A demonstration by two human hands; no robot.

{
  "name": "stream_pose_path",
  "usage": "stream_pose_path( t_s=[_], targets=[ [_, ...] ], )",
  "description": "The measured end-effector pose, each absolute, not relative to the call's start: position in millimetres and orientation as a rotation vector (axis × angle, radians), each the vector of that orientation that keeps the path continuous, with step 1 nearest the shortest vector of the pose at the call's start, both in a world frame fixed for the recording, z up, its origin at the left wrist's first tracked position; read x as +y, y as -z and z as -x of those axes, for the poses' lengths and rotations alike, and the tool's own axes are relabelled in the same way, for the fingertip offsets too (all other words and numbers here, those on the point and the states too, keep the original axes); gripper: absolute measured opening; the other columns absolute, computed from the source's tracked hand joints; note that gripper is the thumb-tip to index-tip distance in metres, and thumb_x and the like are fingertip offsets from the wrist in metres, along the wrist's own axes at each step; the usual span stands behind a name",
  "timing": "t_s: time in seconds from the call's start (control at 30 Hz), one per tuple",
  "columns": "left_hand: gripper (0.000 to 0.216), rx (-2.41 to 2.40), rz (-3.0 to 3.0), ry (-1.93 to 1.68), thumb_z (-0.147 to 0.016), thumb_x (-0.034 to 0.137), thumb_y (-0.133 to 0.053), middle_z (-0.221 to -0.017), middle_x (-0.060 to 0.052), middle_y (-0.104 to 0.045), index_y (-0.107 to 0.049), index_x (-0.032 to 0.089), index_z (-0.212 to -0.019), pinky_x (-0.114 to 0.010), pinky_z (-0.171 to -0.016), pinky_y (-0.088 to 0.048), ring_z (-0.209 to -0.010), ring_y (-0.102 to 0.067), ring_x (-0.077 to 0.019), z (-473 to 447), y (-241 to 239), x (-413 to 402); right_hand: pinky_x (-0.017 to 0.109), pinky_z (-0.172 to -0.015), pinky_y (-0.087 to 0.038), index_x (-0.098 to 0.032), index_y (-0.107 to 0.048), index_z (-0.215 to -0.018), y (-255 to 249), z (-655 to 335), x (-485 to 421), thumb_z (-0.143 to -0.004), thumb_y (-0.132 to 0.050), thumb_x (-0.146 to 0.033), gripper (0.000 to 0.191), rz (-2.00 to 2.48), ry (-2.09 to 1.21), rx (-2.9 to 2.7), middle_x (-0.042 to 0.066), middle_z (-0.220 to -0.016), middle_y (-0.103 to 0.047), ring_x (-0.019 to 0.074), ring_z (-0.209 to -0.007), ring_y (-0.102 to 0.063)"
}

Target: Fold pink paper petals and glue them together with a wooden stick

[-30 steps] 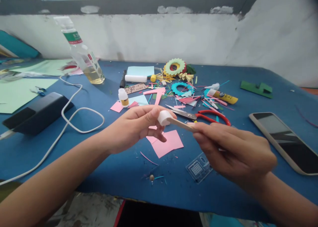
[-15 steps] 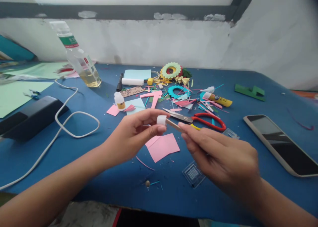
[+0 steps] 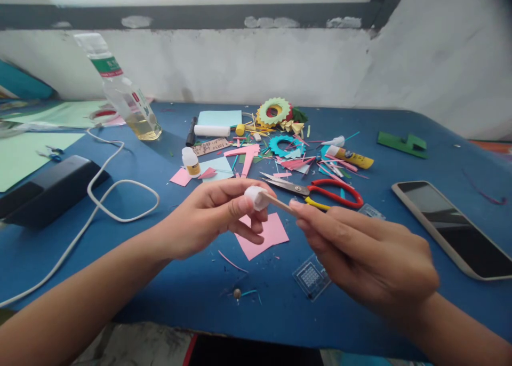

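Note:
My left hand [image 3: 224, 208] pinches a small white cap-like piece [image 3: 255, 197] between thumb and fingers, its hollow side turned toward the right. A thin wooden stick [image 3: 280, 203] is gripped at its right end by my right hand [image 3: 364, 243]. The stick's left tip is at the opening of the white piece; how deep it reaches I cannot make out. Under my hands lies pink paper [image 3: 270, 238]. Just behind them rest red-handled scissors [image 3: 320, 190] with the blades apart. A small white bottle with a yellow label [image 3: 191, 162] stands to the left.
Paper scraps and a blue paper ring [image 3: 286, 146] lie toward the back. On the right are a phone [image 3: 456, 227] and a yellow tube [image 3: 354, 158]. A white cable [image 3: 90, 195], a black box-like device [image 3: 52, 187] and a tall clear bottle [image 3: 128, 99] occupy the left.
The white piece has turned so its opening faces the stick and shifted slightly left. The left hand's lower fingers have spread. My right hand has moved slightly right.

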State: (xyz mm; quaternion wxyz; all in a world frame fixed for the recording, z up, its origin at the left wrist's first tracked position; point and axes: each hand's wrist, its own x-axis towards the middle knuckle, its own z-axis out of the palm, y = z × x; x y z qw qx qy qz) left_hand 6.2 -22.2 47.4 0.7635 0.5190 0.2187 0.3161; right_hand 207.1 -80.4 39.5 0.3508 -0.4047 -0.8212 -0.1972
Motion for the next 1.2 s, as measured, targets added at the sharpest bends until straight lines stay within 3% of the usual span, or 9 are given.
stream_pose_path(
  t_s=[0.53,0.8,1.0,1.2],
  targets=[
    [0.014,0.509,-1.065,-0.597,-0.081,0.023,-0.063,-0.070,-0.001,-0.060,-0.069,0.013,-0.090,-0.014,-0.051,-0.056,-0.062,-0.058,-0.0070,-2,-49,-18,0.018,-0.051,-0.051,-0.018,-0.064,-0.101,-44,-209,-76,-0.083,-0.058,-0.011,0.020,1.039,0.088,-2.049,-0.001,-0.077,-0.071,0.0103,-0.066,-0.066],
    [0.012,0.538,-1.090,-0.594,-0.082,0.022,-0.063,-0.069,0.000,-0.060,-0.069,0.014,-0.087,-0.013,-0.051,-0.056,-0.062,-0.058,-0.0068,-2,-50,-18,0.018,-0.045,-0.049,-0.022,-0.068,-0.093,-50,-208,-74,-0.082,-0.058,-0.010,0.019,1.059,-0.187,-1.991,-0.003,-0.071,-0.071,0.0101,-0.055,-0.064],
    [0.012,0.516,-1.091,-0.603,-0.083,0.022,-0.062,-0.071,0.000,-0.062,-0.070,0.015,-0.087,-0.014,-0.053,-0.058,-0.065,-0.060,-0.0075,-2,-50,-17,0.019,-0.043,-0.047,-0.020,-0.067,-0.096,-51,-208,-77,-0.082,-0.058,-0.013,0.017,1.075,-0.043,-1.995,-0.002,-0.066,-0.069,0.0104,-0.053,-0.062],
    [0.017,0.442,-1.151,-0.697,-0.086,0.020,-0.057,-0.093,-0.001,-0.066,-0.066,0.021,-0.100,-0.018,-0.064,-0.060,-0.081,-0.064,-0.0098,-5,-46,-19,0.016,-0.034,-0.037,-0.022,-0.060,-0.085,-47,-207,-76,-0.089,-0.051,-0.023,0.010,1.157,-0.186,-1.818,-0.006,-0.053,-0.054,0.0063,-0.041,-0.047]
  ],
)
